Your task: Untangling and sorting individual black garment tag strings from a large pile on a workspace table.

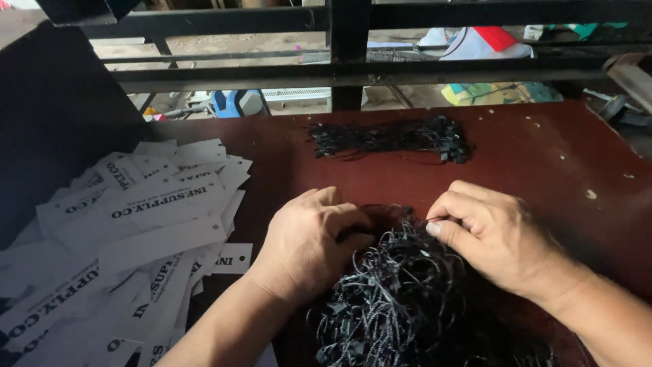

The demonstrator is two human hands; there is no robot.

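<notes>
A tangled heap of black string tag loops (401, 292) lay at the dark red wooden desk's (557, 156) near edge. The right hand (492, 238) pinched one strand; the left hand (309, 241), curled, pressed the heap. Drawing single strands slowly seemed wisest, white paper tags (136, 231) lying leftward.

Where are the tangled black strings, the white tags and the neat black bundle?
Tangled black strings (394, 285), head view, middle of heap.
White tags (146, 217), head view, one tag's centre.
Neat black bundle (390, 139), head view, its middle.
</notes>
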